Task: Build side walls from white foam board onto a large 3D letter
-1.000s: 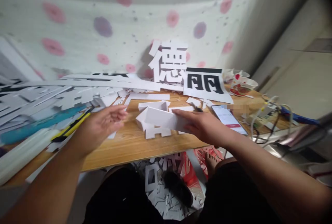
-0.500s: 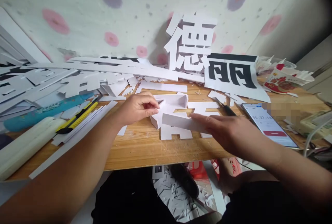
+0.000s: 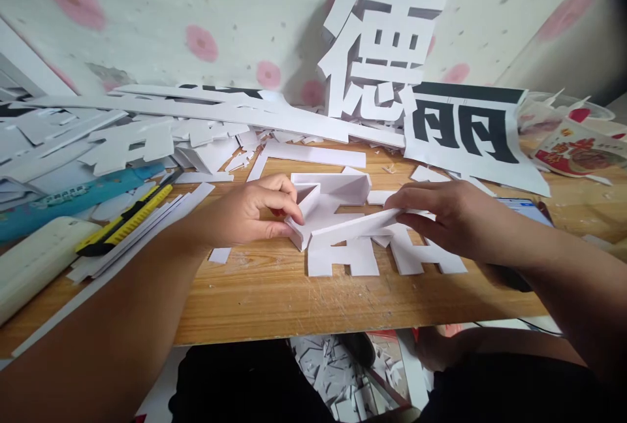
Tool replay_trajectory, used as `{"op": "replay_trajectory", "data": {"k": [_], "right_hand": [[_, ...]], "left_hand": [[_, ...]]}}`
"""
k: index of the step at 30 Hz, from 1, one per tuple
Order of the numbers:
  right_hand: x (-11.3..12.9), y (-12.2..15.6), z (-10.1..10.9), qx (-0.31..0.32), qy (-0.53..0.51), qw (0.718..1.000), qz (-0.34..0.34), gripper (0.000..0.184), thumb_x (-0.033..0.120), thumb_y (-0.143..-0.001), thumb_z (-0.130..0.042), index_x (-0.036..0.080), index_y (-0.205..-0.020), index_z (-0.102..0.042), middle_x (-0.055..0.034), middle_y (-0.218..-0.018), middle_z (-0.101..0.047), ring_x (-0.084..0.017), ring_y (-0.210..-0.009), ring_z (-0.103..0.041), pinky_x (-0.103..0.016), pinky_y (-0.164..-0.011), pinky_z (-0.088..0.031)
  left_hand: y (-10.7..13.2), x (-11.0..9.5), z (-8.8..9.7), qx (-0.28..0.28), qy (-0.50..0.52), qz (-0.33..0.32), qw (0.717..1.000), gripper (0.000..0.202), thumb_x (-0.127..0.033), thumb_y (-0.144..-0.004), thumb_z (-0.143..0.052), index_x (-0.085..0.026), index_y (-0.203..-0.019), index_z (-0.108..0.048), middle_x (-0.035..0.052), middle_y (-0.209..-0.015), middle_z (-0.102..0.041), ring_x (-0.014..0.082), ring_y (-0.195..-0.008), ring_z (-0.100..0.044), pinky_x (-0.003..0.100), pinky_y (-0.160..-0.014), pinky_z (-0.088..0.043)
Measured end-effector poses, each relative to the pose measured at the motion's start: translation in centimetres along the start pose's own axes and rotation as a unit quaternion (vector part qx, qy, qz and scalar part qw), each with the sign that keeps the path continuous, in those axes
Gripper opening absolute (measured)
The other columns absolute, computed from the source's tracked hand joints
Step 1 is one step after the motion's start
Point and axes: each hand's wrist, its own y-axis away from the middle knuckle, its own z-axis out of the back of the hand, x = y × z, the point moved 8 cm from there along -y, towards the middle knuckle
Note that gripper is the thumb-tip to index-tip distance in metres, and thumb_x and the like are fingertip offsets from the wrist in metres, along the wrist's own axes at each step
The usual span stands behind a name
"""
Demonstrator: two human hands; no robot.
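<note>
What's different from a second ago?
The left hand moved right and now pinches the left corner of the white board piece with upright walls. The right hand turned the flat white board strip, so its right end sits higher or farther back. Unchanged: the right hand holds the strip; the yellow-and-black utility knife lies at the left.

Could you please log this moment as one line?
left hand: touching white cutout with upright walls | right hand: holding white strip by one end | nearby: yellow cutter

Diffuse light softly shadows the spotted backdrop (image 3: 235, 2).
</note>
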Motion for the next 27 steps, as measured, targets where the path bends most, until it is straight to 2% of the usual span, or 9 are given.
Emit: {"op": "replay_trajectory", "data": {"k": [5,10,13,18,23,27], "right_hand": [[-0.9,-0.2,-1.1,0.004,0.023,1.000,-0.011,0.025,0.023,-0.091,-0.044,0.024,-0.104,-0.065,-0.0025,-0.085,-0.068,-0.016,-0.070,-0.060,-0.028,-0.063,-0.042],[-1.1,-0.1,-1.8,0.012,0.024,0.999,-0.031,0.025,0.022,-0.089,-0.044,0.024,-0.103,-0.065,-0.0024,-0.087,-0.068,-0.017,-0.073,-0.062,-0.029,-0.066,-0.044],[-1.0,-0.1,-1.8,0.008,0.030,0.999,-0.024,0.026,0.020,-0.089,-0.044,0.024,-0.104,-0.065,-0.0027,-0.087,-0.068,-0.018,-0.074,-0.062,-0.029,-0.066,-0.044],[-1.1,-0.2,-2.1,0.018,0.033,0.999,-0.031,0.028,0.017,-0.089,-0.043,0.024,-0.107,-0.065,-0.0026,-0.089,-0.069,-0.018,-0.078,-0.063,-0.028,-0.068,-0.044],[-0.6,-0.5,-2.6,0.035,0.046,0.997,-0.041,0.027,0.015,-0.087,-0.047,0.023,-0.105,-0.064,-0.0020,-0.088,-0.069,-0.018,-0.077,-0.064,-0.028,-0.067,-0.044],[-0.4,-0.9,-2.6,0.043,0.050,0.996,-0.052,0.027,0.012,-0.086,-0.047,0.022,-0.103,-0.066,-0.0031,-0.090,-0.069,-0.018,-0.078,-0.064,-0.028,-0.068,-0.044]], "left_hand": [[0.1,0.5,-0.7,0.031,-0.033,0.016,0.999,0.010,-0.024,-0.082,-0.065,-0.026,-0.090,-0.072,0.0027,-0.096,-0.049,0.0152,-0.091,-0.052,0.026,-0.083,-0.045],[0.0,0.9,-2.0,0.094,-0.037,0.072,0.992,0.012,-0.024,-0.083,-0.062,-0.026,-0.090,-0.071,0.0022,-0.098,-0.048,0.0145,-0.088,-0.052,0.022,-0.073,-0.044],[-0.2,0.6,-2.2,0.094,-0.054,0.062,0.992,0.014,-0.024,-0.085,-0.058,-0.026,-0.087,-0.072,0.0026,-0.098,-0.048,0.0152,-0.087,-0.052,0.023,-0.073,-0.043],[-0.5,0.5,-2.5,0.104,-0.078,0.059,0.990,0.024,-0.014,-0.085,-0.052,-0.028,-0.087,-0.072,0.0020,-0.096,-0.047,0.0160,-0.093,-0.052,0.024,-0.080,-0.041],[-0.4,0.3,-2.5,0.120,-0.082,0.096,0.985,0.022,-0.013,-0.084,-0.051,-0.023,-0.084,-0.070,0.0020,-0.095,-0.045,0.0152,-0.089,-0.051,0.024,-0.078,-0.041],[-0.3,0.2,-2.5,0.115,-0.092,0.083,0.986,0.020,-0.015,-0.086,-0.051,-0.023,-0.083,-0.070,0.0019,-0.097,-0.045,0.0156,-0.093,-0.050,0.025,-0.081,-0.041]]}}
